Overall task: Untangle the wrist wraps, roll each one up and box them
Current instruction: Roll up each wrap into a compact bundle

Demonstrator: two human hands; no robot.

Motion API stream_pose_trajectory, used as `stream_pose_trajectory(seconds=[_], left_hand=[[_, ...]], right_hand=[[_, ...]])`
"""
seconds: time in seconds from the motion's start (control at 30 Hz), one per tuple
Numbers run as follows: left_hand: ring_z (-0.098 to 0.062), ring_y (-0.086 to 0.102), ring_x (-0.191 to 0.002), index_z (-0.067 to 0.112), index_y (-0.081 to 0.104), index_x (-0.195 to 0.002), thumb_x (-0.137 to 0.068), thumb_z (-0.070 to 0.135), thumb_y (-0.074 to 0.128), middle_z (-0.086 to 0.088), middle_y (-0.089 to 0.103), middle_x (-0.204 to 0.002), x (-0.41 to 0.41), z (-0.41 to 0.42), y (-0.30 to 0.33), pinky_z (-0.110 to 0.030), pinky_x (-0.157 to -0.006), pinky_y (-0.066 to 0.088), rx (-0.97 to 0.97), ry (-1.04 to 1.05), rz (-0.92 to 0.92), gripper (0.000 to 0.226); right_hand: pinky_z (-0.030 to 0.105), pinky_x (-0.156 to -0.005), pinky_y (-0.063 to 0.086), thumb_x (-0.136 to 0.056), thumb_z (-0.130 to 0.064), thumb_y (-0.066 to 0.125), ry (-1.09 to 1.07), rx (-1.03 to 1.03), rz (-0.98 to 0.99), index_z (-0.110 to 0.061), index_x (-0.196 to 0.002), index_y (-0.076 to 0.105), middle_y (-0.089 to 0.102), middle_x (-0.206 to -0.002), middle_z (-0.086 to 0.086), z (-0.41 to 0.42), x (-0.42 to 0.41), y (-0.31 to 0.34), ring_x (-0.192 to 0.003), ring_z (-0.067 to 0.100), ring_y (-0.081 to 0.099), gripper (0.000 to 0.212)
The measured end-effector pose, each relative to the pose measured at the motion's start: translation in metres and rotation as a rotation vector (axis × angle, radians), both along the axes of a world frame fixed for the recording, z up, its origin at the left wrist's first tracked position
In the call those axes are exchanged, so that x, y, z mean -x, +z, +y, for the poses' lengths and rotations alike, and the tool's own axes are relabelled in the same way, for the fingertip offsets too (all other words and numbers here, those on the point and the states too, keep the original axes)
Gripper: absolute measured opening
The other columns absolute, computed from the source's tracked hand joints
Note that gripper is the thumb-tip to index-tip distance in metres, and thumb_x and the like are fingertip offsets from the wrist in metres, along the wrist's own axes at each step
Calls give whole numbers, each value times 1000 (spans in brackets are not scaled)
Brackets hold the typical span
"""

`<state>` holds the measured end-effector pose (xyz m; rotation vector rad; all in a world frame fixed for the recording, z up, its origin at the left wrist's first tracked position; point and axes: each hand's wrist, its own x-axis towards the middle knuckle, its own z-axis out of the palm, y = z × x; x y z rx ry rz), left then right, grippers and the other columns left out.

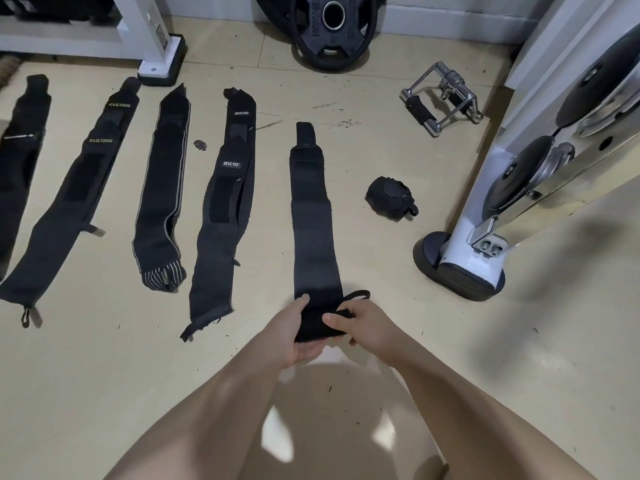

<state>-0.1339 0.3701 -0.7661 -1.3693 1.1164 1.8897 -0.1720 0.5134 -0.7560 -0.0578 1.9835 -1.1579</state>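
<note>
A plain black wrist wrap (pixel 311 216) lies stretched away from me on the beige floor. Its near end is folded over into the start of a roll. My left hand (pixel 298 334) holds that end from the left and underneath, thumb on top. My right hand (pixel 360 323) grips it from the right, thumb pressed on the fold, with the wrap's thumb loop (pixel 358 295) sticking out above my fingers. One rolled-up wrap (pixel 390 198) sits on the floor to the right. Several more flat wraps lie side by side to the left, the nearest labelled (pixel 221 216).
A white machine post with a dark foot (pixel 460 268) stands close on the right, carrying pulleys. A chrome cable handle (pixel 441 98) lies at the back right. A black weight plate (pixel 332 29) leans on the far wall. Another white frame foot (pixel 161 64) stands at the back left.
</note>
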Motion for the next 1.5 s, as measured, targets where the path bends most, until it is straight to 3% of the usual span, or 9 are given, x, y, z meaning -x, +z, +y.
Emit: stream_pose_trajectory(seconds=[0.33, 0.47, 0.6, 0.7, 0.9, 1.03, 1.27, 1.4, 1.5], left_hand=[[-41, 67, -89, -2, 58, -114, -87, -10, 37, -24, 66, -103, 7, 8, 3, -48, -46, 57, -87, 141, -76, 34], [-45, 64, -99, -6, 58, -114, -87, -12, 33, -26, 66, -107, 7, 10, 9, -56, -61, 56, -143, 141, -26, 37], [-40, 65, -104, 6, 58, -120, -97, 18, 45, -18, 69, -112, -5, 13, 5, -45, -81, 55, -211, 73, 76, 29], [-33, 68, -102, 3, 56, -123, -95, 10, 50, -19, 69, -111, -12, 12, -2, -39, -88, 54, -182, -16, 106, 29], [-30, 69, -63, -4, 55, -99, -95, 0, 48, -21, 64, -89, -6, 6, 4, -26, -46, 56, -88, 75, 34, 9], [-27, 67, -50, -3, 56, -98, -94, 2, 48, -22, 64, -81, -4, 0, 7, -24, -41, 54, -73, 51, -35, 10], [-23, 66, -80, 10, 61, -107, -97, 20, 50, -9, 69, -92, -7, 5, 0, -35, -69, 55, 35, -86, 32, 18], [-23, 68, -101, 13, 64, -114, -90, 30, 64, -9, 72, -108, -10, 2, -8, -40, -93, 54, -42, -156, 147, 30], [-21, 65, -109, 12, 63, -119, -93, 27, 61, -8, 70, -115, -11, 3, -12, -38, -98, 50, -74, -230, 185, 31]], right_hand=[[17, -38, 36, -94, -14, 55, -89, 4, 88, -10, -96, 46, 55, -76, 4, 3, 1, 1, -37, 11, 50, 9], [21, -38, 35, -92, -17, 60, -172, -67, 11, -10, -81, 53, 55, -62, 1, 2, 4, -2, -34, 12, 49, 14], [24, -45, 34, -88, -18, 62, -178, -252, 14, -13, -78, 49, 54, -64, 3, 3, 7, -10, -42, 13, 45, 17], [22, -42, 36, -92, -22, 57, -166, -238, -74, -13, -84, 47, 56, -66, 6, 1, 6, -7, -45, 16, 48, 15], [41, -85, 52, -94, -40, 53, -117, -13, -237, -18, -107, 55, 55, -96, -7, 5, 0, 4, -88, 13, 54, 26], [35, -73, 55, -91, -19, 62, -138, 135, -121, -8, -100, 62, 57, -77, -6, 11, 1, 6, -69, 8, 57, 14], [22, -50, 34, -90, -22, 61, -152, -103, -17, -9, -77, 51, 49, -65, 0, 4, 0, -2, -55, 14, 43, 22], [21, -46, 36, -94, -18, 50, -206, -134, -110, -16, -92, 52, 58, -84, 3, 4, 0, 1, -59, 16, 51, 4], [21, -47, 38, -97, -16, 38, -153, -149, -168, -20, -100, 55, 61, -89, 6, 5, -1, 4, -57, 19, 56, 17]])
